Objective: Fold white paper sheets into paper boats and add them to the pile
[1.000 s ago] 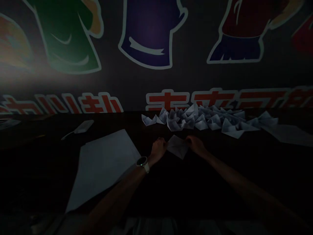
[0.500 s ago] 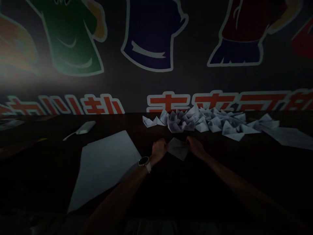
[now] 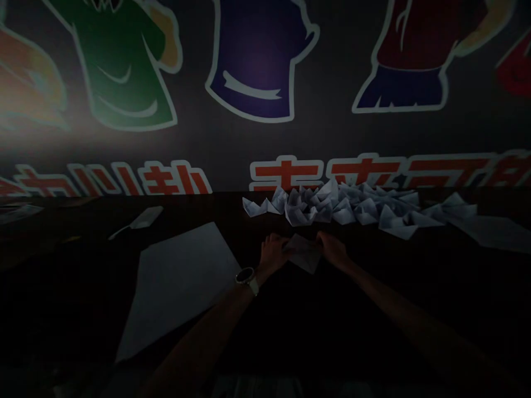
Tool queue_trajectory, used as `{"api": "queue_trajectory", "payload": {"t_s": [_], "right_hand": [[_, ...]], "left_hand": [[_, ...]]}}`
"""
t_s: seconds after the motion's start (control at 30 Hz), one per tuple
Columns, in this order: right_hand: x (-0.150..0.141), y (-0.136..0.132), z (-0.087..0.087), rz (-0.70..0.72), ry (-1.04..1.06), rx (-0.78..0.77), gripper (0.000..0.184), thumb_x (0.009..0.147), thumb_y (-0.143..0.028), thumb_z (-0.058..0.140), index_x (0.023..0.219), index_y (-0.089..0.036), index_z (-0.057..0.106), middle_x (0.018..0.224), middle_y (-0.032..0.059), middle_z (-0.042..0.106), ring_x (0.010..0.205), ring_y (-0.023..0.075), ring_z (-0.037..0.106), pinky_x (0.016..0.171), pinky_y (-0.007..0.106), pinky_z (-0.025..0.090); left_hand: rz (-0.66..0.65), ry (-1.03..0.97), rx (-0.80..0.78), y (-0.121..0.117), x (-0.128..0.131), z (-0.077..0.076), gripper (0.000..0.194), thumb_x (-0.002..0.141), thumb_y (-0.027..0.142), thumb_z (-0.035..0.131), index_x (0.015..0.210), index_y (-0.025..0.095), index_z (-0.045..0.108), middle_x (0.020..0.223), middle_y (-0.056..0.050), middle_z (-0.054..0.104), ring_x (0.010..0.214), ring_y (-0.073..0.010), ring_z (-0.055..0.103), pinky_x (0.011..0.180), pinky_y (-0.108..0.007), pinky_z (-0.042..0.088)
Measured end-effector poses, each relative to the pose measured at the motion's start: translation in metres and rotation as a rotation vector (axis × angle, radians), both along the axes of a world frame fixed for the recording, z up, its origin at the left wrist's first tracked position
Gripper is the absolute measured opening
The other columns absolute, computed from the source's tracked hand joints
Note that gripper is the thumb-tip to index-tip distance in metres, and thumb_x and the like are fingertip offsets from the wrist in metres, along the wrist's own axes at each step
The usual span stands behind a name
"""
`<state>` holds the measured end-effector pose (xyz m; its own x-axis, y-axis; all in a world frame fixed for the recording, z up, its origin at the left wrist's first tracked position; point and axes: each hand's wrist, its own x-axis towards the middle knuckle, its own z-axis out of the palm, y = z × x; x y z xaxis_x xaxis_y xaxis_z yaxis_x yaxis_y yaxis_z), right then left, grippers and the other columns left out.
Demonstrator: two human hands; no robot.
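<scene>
A small folded piece of white paper (image 3: 305, 255), roughly diamond-shaped, is held between my two hands above the dark table. My left hand (image 3: 274, 250), with a watch (image 3: 245, 275) on its wrist, pinches the paper's left corner. On the opposite corner, my right hand (image 3: 331, 247) has its fingers closed. Dim light hides the fingertips and the finer folds. Just beyond the hands lies a cluster of folded paper boats (image 3: 344, 205).
A stack of white paper sheets (image 3: 178, 287) lies left of my hands. Farther left is a white object with a thin tail (image 3: 145, 218). Another flat sheet (image 3: 492, 231) rests at the right. Behind the table (image 3: 332, 326) stands a wall with cartoon figures and red characters (image 3: 286, 167).
My left hand has shifted slightly right along the paper, and its fingers have loosened a little. My right hand stays nearly in place on the other corner.
</scene>
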<state>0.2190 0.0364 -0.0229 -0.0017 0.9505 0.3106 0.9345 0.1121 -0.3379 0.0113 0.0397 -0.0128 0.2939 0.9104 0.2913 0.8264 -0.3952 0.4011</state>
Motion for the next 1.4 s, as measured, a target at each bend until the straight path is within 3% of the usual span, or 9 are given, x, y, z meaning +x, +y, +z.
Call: {"api": "queue_trajectory", "payload": {"t_s": [0.1, 0.23, 0.37, 0.5, 0.6, 0.77, 1.1, 1.33, 1.4], "right_hand": [[0.0, -0.001, -0.003, 0.016, 0.03, 0.037, 0.014, 0.084, -0.032, 0.047, 0.079, -0.021, 0.054, 0.082, 0.0031, 0.062, 0.077, 0.0169, 0.057, 0.06, 0.025, 0.034], [0.003, 0.001, -0.007, 0.043, 0.123, 0.107, 0.017, 0.082, -0.035, 0.048, 0.077, -0.02, 0.054, 0.086, 0.0053, 0.06, 0.083, 0.0191, 0.056, 0.068, 0.028, 0.04], [0.005, 0.0, -0.002, 0.118, 0.515, 0.139, 0.027, 0.076, -0.043, 0.053, 0.085, -0.018, 0.057, 0.085, 0.0064, 0.064, 0.08, 0.0199, 0.058, 0.07, 0.031, 0.044], [0.005, -0.012, 0.012, 0.193, 0.818, 0.026, 0.039, 0.068, -0.051, 0.06, 0.088, -0.017, 0.065, 0.087, 0.0051, 0.068, 0.083, 0.0231, 0.06, 0.071, 0.033, 0.045], [0.002, -0.02, 0.019, 0.201, 0.941, -0.021, 0.036, 0.067, -0.05, 0.061, 0.081, -0.017, 0.069, 0.079, 0.0024, 0.069, 0.079, 0.0224, 0.061, 0.07, 0.031, 0.044], [-0.003, -0.022, 0.02, 0.202, 1.061, 0.047, 0.033, 0.066, -0.049, 0.064, 0.074, -0.018, 0.07, 0.071, 0.0004, 0.068, 0.073, 0.0203, 0.06, 0.066, 0.03, 0.043], [-0.001, -0.028, 0.031, 0.147, 0.988, 0.165, 0.032, 0.068, -0.047, 0.063, 0.079, -0.019, 0.072, 0.077, 0.0007, 0.071, 0.082, 0.0245, 0.061, 0.073, 0.032, 0.044], [-0.005, -0.031, 0.03, 0.13, 1.085, 0.168, 0.026, 0.071, -0.043, 0.059, 0.077, -0.021, 0.072, 0.082, 0.0033, 0.071, 0.09, 0.0274, 0.061, 0.076, 0.037, 0.046], [-0.003, -0.032, 0.033, 0.15, 1.079, 0.108, 0.025, 0.074, -0.041, 0.056, 0.078, -0.022, 0.072, 0.085, 0.0052, 0.071, 0.095, 0.0271, 0.06, 0.078, 0.038, 0.047]], "left_hand": [[-0.04, -0.088, -0.028, 0.0, 0.0, 0.0, 0.039, 0.074, 0.04, 0.06, 0.11, 0.027, 0.054, 0.115, -0.006, 0.052, 0.107, -0.027, 0.046, 0.088, -0.042, 0.034], [-0.177, -0.317, -0.123, 0.0, 0.005, -0.003, 0.042, 0.073, 0.019, 0.058, 0.112, 0.022, 0.044, 0.105, -0.004, 0.059, 0.098, -0.0215, 0.054, 0.086, -0.039, 0.038], [-0.302, -0.723, -0.199, 0.002, 0.007, -0.008, 0.049, 0.075, 0.013, 0.055, 0.12, 0.017, 0.036, 0.104, -0.008, 0.059, 0.09, -0.0171, 0.058, 0.078, -0.03, 0.044], [-0.402, -0.962, -0.251, 0.002, 0.003, -0.007, 0.037, 0.076, 0.021, 0.057, 0.111, 0.013, 0.049, 0.107, -0.01, 0.059, 0.095, -0.0193, 0.056, 0.081, -0.031, 0.045], [-0.451, -1.019, -0.378, -0.004, 0.002, -0.002, 0.032, 0.076, 0.028, 0.059, 0.103, 0.011, 0.055, 0.098, -0.009, 0.063, 0.087, -0.0199, 0.058, 0.076, -0.031, 0.046], [-0.51, -1.091, -0.481, -0.01, 0.002, 0.005, 0.039, 0.074, 0.032, 0.063, 0.106, 0.012, 0.057, 0.099, -0.008, 0.064, 0.088, -0.0205, 0.059, 0.079, -0.033, 0.046], [-0.539, -1.09, -0.544, -0.013, -0.001, 0.01, 0.043, 0.073, 0.034, 0.065, 0.109, 0.012, 0.057, 0.1, -0.009, 0.064, 0.087, -0.0205, 0.058, 0.081, -0.033, 0.045], [-0.541, -1.128, -0.647, -0.013, 0.001, 0.008, 0.045, 0.07, 0.038, 0.067, 0.106, 0.012, 0.058, 0.095, -0.008, 0.063, 0.081, -0.0177, 0.058, 0.075, -0.029, 0.045], [-0.528, -1.114, -0.648, -0.013, 0.0, 0.009, 0.047, 0.07, 0.041, 0.067, 0.106, 0.012, 0.058, 0.092, -0.008, 0.063, 0.079, -0.0172, 0.058, 0.073, -0.028, 0.045]]}}
